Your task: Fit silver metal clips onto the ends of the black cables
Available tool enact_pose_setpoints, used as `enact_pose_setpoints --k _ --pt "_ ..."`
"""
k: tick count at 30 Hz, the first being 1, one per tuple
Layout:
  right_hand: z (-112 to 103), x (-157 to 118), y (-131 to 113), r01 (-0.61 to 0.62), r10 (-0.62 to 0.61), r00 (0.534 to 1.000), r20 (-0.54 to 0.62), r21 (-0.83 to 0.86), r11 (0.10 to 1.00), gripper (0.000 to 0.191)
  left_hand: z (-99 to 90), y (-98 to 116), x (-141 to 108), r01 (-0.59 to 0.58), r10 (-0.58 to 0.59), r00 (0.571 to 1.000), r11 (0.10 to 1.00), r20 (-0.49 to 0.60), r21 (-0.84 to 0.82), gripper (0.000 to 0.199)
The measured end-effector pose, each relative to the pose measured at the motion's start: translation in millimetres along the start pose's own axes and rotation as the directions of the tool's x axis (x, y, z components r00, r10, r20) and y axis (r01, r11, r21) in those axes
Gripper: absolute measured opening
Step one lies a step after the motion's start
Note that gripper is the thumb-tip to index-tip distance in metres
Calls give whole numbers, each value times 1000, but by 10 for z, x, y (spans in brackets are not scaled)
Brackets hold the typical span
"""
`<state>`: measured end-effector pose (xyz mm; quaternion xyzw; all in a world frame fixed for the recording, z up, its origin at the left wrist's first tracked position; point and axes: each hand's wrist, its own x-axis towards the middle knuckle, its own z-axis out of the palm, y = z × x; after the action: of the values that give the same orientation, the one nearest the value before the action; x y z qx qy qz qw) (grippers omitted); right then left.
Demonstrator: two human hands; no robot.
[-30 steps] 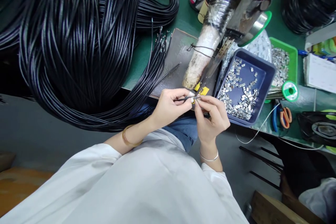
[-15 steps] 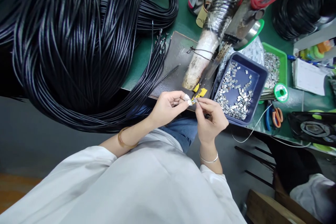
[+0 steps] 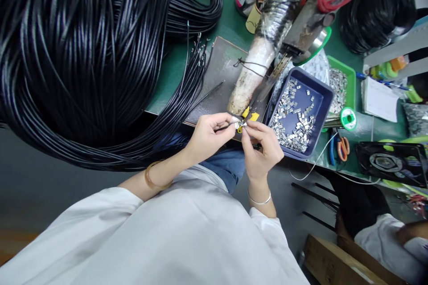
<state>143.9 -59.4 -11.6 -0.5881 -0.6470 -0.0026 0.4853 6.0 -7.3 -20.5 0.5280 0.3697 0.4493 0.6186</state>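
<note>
My left hand (image 3: 211, 136) is closed on a thin black cable (image 3: 221, 128), which sticks out between its fingers. White wrapping covers the fingertips of that hand. Close beside it, my right hand (image 3: 262, 147) pinches a small silvery metal piece (image 3: 244, 124) at the cable's end; its exact shape is too small to tell. The fingertips of both hands nearly meet. Just beyond them are the yellow parts (image 3: 254, 116) of a tool below a wrapped duct (image 3: 245, 79). A blue tray (image 3: 323, 98) of small metal shells stands right of my right hand.
Bundled black cables (image 3: 83, 67) fill the left, their stripped ends over a brown board (image 3: 224, 60). Behind the blue tray is a green tray (image 3: 351, 81). Orange-handled pliers (image 3: 343, 148), a solder spool (image 3: 348, 118) and a fan (image 3: 391, 162) lie right. Another person (image 3: 381, 236) sits lower right.
The view has shifted, so the bench things appear a little farther left. A black cable now shows in my left hand, and the fingertips of both hands stay close together.
</note>
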Motion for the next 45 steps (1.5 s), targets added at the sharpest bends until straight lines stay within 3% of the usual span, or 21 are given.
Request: enact_pose_setpoints --k 12,20,25,28,31,33,35,38,41,45 --pt "-22 0 44 72 -72 997 33 -1 997 17 -29 26 7 -6 7 1000 998 -14 57 12" --pt "-142 -23 33 11 -11 1000 3 11 1000 19 10 56 -34 -6 3 999 998 51 58 13" --pt "-217 -33 -24 61 -30 979 200 -151 987 13 6 34 -112 -55 37 993 986 115 158 15" --pt "-179 -32 -48 -170 160 944 289 10 985 4 6 25 -129 -70 52 992 986 114 154 15" --pt "-149 -45 -50 -410 322 879 353 215 886 7 1 34 -121 -20 21 989 1000 150 -3 17" --pt "-150 -60 -40 -384 332 913 236 229 894 6 -8 38 -107 26 -9 989 993 145 -114 17" --pt "-157 -74 -26 -256 260 966 -3 175 951 7 -17 34 -91 74 -57 993 983 107 -169 17" --pt "-153 -83 -8 -81 123 952 -281 156 984 19 -26 23 -66 134 -125 990 973 57 -190 17" --pt "-124 -92 10 -82 124 954 -273 162 983 28 -24 29 -39 154 -148 988 965 44 -213 18" --pt "-70 -115 43 -54 59 995 -79 58 997 14 -3 42 -1 154 -148 988 956 44 -248 16"
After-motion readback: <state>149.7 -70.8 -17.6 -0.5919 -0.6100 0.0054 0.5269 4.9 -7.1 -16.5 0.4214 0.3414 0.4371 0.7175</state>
